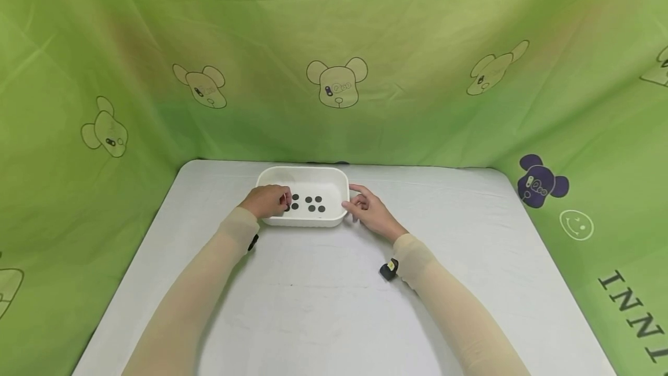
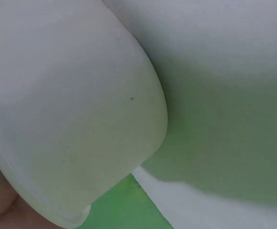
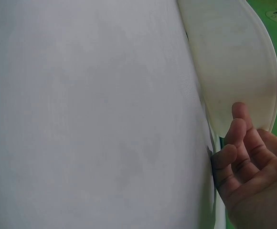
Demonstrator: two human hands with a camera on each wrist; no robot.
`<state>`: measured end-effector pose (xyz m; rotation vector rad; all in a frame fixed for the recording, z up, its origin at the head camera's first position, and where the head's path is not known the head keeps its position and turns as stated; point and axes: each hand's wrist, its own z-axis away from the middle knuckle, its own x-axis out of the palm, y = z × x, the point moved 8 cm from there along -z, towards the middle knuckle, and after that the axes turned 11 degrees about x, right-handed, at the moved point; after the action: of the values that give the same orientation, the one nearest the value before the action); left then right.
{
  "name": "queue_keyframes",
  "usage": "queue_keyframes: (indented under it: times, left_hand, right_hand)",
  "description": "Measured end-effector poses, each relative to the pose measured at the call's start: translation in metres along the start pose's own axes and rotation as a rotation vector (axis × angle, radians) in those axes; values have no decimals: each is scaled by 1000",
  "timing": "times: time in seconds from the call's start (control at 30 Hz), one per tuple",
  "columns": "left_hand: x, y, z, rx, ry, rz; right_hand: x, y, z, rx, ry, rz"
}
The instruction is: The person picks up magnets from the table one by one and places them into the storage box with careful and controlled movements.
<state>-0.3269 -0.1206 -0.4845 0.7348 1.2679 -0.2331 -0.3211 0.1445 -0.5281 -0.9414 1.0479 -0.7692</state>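
Observation:
A white rectangular plastic tray (image 1: 302,222) stands near the table's far edge, with several small round black discs (image 1: 311,208) on its floor. My left hand (image 1: 266,201) reaches over the tray's left front rim, fingers bent down inside, pinching a black disc (image 1: 287,209) at the fingertips. The left wrist view has mostly the tray's outer wall (image 2: 86,109), with part of that hand (image 2: 2,202) behind the rim. At the right end, my right hand (image 1: 373,212) grips the tray, thumb at the rim and bent fingers (image 3: 241,110) beside the outer wall.
The table (image 1: 302,306) has a pale cloth cover. A green curtain (image 1: 334,22) with bear-head prints hangs behind it and at both sides. Dark devices are strapped at the left wrist (image 1: 253,242) and the right wrist (image 1: 388,270).

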Motion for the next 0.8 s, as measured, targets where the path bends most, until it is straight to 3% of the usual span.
queue_keyframes:
  times: [0.5, 0.8]
  left_hand:
    - [5, -5, -6, -17, -59, -40]
    - [4, -5, -5, -7, -27, -29]
  right_hand:
    - [0, 2, -1, -8, 4, 6]
    - [0, 1, 0, -10, 15, 5]
